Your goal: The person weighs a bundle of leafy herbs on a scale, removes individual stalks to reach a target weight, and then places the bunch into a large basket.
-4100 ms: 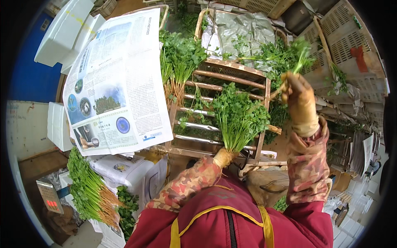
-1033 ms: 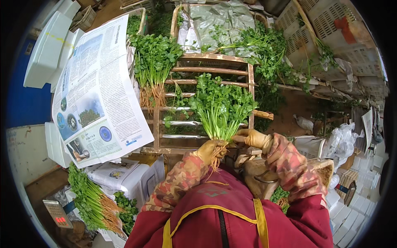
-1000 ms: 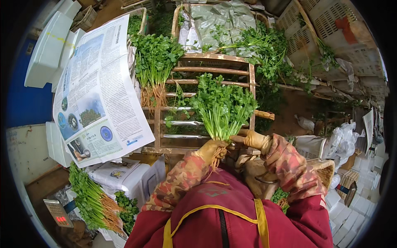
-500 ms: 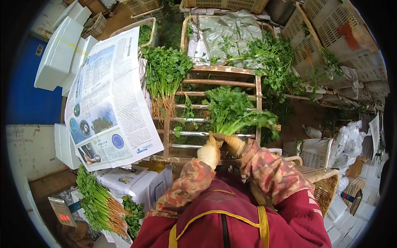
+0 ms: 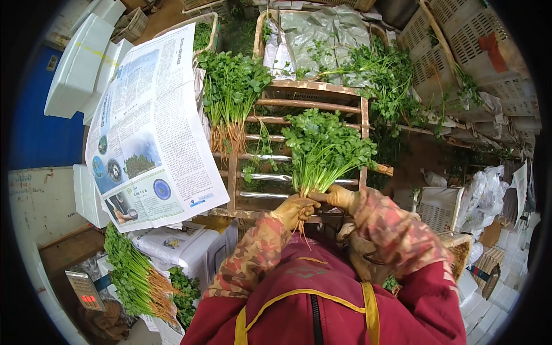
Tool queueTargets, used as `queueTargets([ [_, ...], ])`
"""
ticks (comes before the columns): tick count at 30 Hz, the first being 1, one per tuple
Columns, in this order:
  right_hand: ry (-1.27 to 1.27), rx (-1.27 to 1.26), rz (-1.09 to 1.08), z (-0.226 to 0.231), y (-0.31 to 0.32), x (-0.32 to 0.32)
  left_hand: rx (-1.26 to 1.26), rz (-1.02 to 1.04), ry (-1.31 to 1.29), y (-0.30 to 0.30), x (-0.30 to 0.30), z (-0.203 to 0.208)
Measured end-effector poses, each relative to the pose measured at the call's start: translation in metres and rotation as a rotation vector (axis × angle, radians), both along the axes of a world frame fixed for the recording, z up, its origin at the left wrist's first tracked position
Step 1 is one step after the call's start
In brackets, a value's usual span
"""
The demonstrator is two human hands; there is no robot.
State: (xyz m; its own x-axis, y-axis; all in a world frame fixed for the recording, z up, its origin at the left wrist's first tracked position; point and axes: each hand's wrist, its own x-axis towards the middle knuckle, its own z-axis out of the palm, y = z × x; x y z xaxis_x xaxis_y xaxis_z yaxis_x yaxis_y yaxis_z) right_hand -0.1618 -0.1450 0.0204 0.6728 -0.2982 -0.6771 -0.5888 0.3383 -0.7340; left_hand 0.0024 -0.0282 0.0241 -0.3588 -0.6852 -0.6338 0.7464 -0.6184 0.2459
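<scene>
A bunch of coriander (image 5: 325,150) stands upright before my chest, its leaves fanned away from me and its thin brown roots hanging toward my apron. My gloved left hand (image 5: 294,211) is closed round the root end. From the right, my gloved right hand (image 5: 341,198) pinches the base of the stems, with its fingers partly hidden. Beneath the bunch lies a rusty rack with metal bars (image 5: 270,176). A larger bunch of coriander (image 5: 233,92) rests on the rack's left side, roots toward me.
Newspaper sheets (image 5: 155,132) cover the left side. More rooted coriander (image 5: 135,276) lies lower left, near a scale with a red display (image 5: 86,290). Loose greens (image 5: 382,72) spread beside a plastic-covered crate (image 5: 322,43). Stacked crates (image 5: 448,40) and white foam boxes (image 5: 80,66) stand around.
The bunch has turned from leaning right to upright, its leaves fanned out. My left hand has come down round the roots, which now show. My right hand has shifted slightly right.
</scene>
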Motion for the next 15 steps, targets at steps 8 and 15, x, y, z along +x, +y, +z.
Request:
queueTargets([
  [8,0.366,-0.519,-0.047,0.088,-0.002,0.002,0.046,-0.073,-0.459,-0.015,-0.03,0.013],
  [15,0.225,-0.212,-0.291,0.053,0.004,0.027,-0.12,0.485,0.199,0.005,-0.042,-0.049],
])
